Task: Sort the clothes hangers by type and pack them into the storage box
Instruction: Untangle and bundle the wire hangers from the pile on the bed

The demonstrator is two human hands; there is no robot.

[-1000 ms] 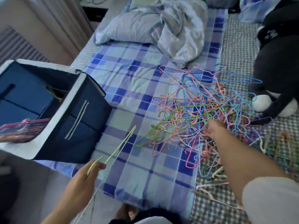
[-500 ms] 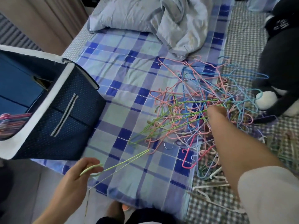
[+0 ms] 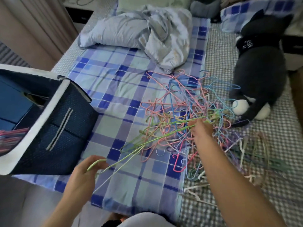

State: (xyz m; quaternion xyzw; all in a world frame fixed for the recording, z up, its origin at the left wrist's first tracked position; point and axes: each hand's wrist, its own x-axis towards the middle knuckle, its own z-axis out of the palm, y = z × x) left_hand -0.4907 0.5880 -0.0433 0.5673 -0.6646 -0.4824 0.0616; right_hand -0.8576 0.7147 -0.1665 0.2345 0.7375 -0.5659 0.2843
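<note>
A tangled pile of thin wire hangers (image 3: 183,112) in pink, blue, green and purple lies on the blue checked bedsheet (image 3: 114,89). My left hand (image 3: 82,179) holds a light green hanger (image 3: 124,158) by its hook, near the bed's front edge. My right hand (image 3: 202,130) reaches into the pile and grips several green hangers (image 3: 165,132) that stick out toward the left. The dark blue storage box (image 3: 60,128) with a white rim stands at the left, and a bundle of pink and purple hangers (image 3: 11,138) lies inside it.
A crumpled grey-blue quilt (image 3: 144,33) lies at the head of the bed. At the right a black and white plush toy (image 3: 262,76) rests on a grey checked cover (image 3: 268,161). More pale hangers (image 3: 246,149) lie scattered on that cover. Curtains hang at the upper left.
My right hand has closed on green hangers in the pile and lifted their ends. My left hand has tipped its light green hanger lower, toward the sheet. The view has shifted slightly.
</note>
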